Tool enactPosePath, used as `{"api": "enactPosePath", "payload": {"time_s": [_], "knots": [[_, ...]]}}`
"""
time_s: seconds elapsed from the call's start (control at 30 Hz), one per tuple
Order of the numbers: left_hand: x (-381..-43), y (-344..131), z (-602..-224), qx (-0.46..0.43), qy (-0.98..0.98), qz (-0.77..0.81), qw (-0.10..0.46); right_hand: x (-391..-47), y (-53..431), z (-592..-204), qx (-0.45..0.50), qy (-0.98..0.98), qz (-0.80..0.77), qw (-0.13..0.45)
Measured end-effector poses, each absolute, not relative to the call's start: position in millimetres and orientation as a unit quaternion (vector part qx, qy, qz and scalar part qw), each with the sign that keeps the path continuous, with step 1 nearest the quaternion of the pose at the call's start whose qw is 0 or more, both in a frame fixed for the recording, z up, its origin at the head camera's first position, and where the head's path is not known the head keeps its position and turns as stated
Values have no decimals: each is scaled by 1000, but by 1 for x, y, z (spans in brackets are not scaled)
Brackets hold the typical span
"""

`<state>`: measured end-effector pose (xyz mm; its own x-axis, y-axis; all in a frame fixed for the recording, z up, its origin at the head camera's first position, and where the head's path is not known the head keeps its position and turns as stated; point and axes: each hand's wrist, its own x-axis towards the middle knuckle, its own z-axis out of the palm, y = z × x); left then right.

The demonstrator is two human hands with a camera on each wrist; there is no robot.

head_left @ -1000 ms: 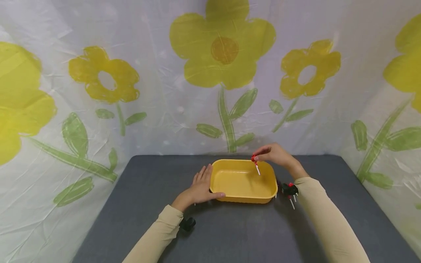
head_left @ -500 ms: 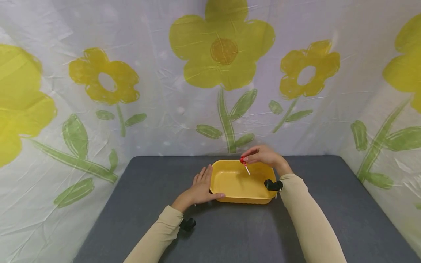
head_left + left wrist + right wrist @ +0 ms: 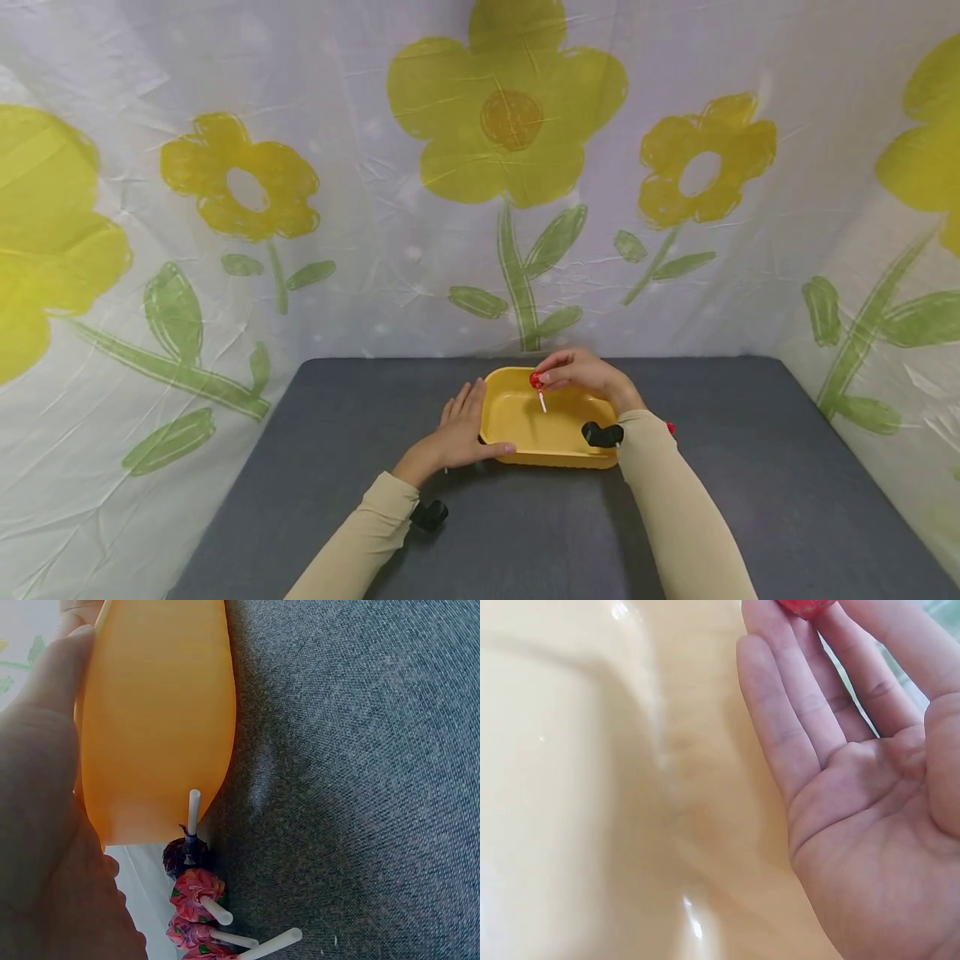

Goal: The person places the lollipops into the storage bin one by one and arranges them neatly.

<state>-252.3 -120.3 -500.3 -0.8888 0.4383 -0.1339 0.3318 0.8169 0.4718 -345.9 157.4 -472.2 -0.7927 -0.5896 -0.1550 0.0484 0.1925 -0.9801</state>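
Observation:
A yellow plastic basin stands on the dark table. My left hand lies along its left side in the head view, fingers straight and spread, thumb resting on the front rim. My right hand pinches a red-wrapped lollipop by its head over the basin, the white stick pointing down. In the right wrist view only a red bit of that lollipop shows at the fingertips, with the palm turned to the camera. No other thing is visible inside the basin.
Several wrapped lollipops, one dark and others pink-red, lie in a row on the table beside the basin, under my left hand. Another red lollipop peeks out behind my right sleeve. A flowered cloth hangs behind the table.
My right hand has moved left and a little down with the lollipop, from the basin's right back rim to over its inside. My left hand stays in place.

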Motion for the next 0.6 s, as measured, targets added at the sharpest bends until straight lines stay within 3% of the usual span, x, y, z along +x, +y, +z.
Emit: {"api": "enactPosePath", "payload": {"time_s": [0.6], "knots": [[-252,-121,-501,212,946,223,104,-345,135,-495,-208,710,-616,269]]}}
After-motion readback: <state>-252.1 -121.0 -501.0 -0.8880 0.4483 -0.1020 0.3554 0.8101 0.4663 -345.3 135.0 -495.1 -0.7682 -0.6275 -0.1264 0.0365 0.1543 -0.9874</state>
